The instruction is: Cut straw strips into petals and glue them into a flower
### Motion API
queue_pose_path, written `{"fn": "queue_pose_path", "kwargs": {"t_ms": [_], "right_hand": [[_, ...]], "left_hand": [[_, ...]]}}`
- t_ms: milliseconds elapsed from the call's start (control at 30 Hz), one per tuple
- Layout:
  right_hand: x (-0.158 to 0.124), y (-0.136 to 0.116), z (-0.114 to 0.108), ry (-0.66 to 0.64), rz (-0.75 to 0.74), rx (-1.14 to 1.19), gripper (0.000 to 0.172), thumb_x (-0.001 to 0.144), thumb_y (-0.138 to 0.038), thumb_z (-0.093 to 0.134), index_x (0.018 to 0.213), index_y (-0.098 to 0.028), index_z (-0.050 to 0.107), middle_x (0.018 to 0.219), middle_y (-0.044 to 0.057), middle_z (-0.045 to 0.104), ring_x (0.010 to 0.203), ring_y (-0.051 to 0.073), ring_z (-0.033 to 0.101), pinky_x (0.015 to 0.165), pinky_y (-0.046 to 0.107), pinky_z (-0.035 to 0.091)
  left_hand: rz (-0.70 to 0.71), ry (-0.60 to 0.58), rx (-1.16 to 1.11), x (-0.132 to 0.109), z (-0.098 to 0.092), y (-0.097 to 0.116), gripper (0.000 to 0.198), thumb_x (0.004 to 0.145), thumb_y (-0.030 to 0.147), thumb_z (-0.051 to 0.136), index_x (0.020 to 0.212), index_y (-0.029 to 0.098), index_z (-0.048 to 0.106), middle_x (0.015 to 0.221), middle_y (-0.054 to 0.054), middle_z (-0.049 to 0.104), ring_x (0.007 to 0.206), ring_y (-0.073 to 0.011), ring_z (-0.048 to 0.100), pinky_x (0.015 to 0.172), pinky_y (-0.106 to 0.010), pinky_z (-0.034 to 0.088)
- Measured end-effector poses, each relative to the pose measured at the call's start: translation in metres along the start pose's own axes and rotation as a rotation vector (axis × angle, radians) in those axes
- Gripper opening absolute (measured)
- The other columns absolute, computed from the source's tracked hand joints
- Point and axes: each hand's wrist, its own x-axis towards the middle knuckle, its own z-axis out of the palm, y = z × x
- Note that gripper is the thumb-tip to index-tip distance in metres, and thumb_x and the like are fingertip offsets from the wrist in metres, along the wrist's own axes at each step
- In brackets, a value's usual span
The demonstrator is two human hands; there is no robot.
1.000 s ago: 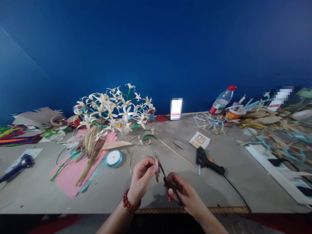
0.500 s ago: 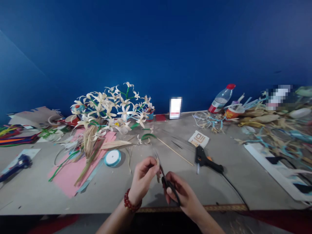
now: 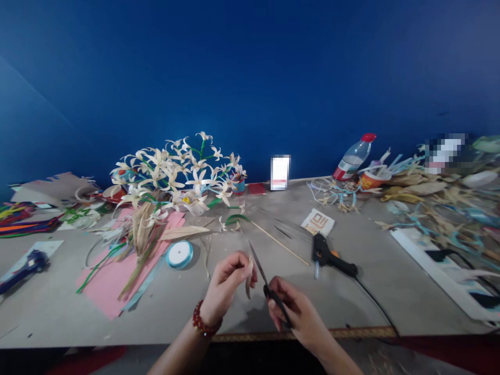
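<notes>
My left hand (image 3: 231,285), with a red bead bracelet at the wrist, pinches a small piece of dried husk (image 3: 248,285) between thumb and fingers. Part of the piece hangs below the fingertips. My right hand (image 3: 292,308) is closed around the black handles of a pair of scissors (image 3: 259,263), whose blades look closed and point up and away from me. The blades are beside the husk piece, with a narrow gap between them. Beyond my hands lie a thin wooden stick (image 3: 279,241) and a green-wrapped stem (image 3: 236,216) on the grey table.
White artificial flowers (image 3: 172,169) stand at the back left. A ribbon spool (image 3: 179,254) and pink paper (image 3: 103,289) lie at left. To the right are a black glue gun (image 3: 332,259) with its cord, a power strip (image 3: 433,276), a bottle (image 3: 353,158) and piled husks (image 3: 441,187).
The scissors have drawn away to the right from the husk piece, and their blades have come clear of it. My left hand has shifted slightly left, still pinching the piece.
</notes>
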Motion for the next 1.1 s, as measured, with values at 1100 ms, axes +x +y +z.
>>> {"fn": "queue_pose_path", "kwargs": {"t_ms": [1100], "right_hand": [[-0.004, -0.007, -0.023, -0.227, 0.084, -0.008, 0.052, 0.069, -0.064, 0.070, 0.075, -0.021, 0.042, 0.053, -0.008, 0.049, 0.043, 0.006, 0.042, 0.046, 0.019, 0.032]], "left_hand": [[-0.328, -0.444, 0.181, 0.018, -0.035, 0.039, 0.029, 0.082, 0.040, 0.068, 0.076, 0.015, 0.055, 0.070, -0.004, 0.064, 0.056, -0.0124, 0.060, 0.055, -0.023, 0.042]]}}
